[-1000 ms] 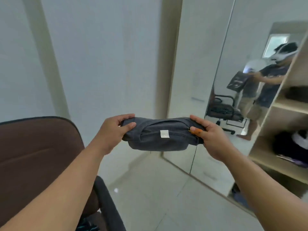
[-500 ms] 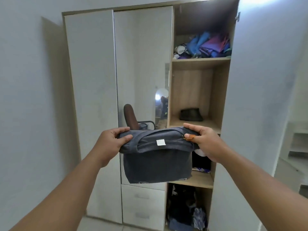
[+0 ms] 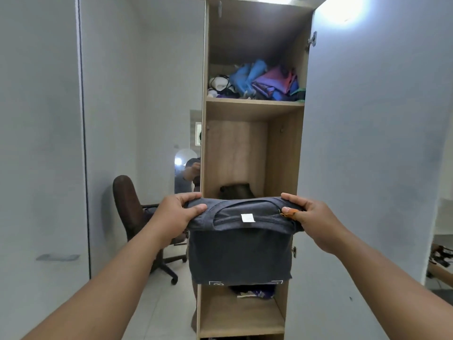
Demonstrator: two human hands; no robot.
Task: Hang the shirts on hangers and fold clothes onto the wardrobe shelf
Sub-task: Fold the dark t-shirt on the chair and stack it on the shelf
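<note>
Both arms reach out toward the open wardrobe [image 3: 282, 155]. The left hand [image 3: 175, 217] and the right hand [image 3: 310, 217] each pinch an end of a folded dark grey shirt [image 3: 240, 251], thumbs on top, fingers curled under. It hangs in the air between them, in front of the middle shelf [image 3: 255, 195], its lower half drooping. Bright clothes [image 3: 267, 82] are heaped on the top shelf.

Dark grey folded shirt [image 3: 241, 251] with white neck label [image 3: 247, 217], light wood-grain wardrobe [image 3: 255, 110], blue, purple and pink clothes pile [image 3: 267, 81], brown office chair [image 3: 127, 204], pale grey wardrobe doors [image 3: 367, 143]
</note>
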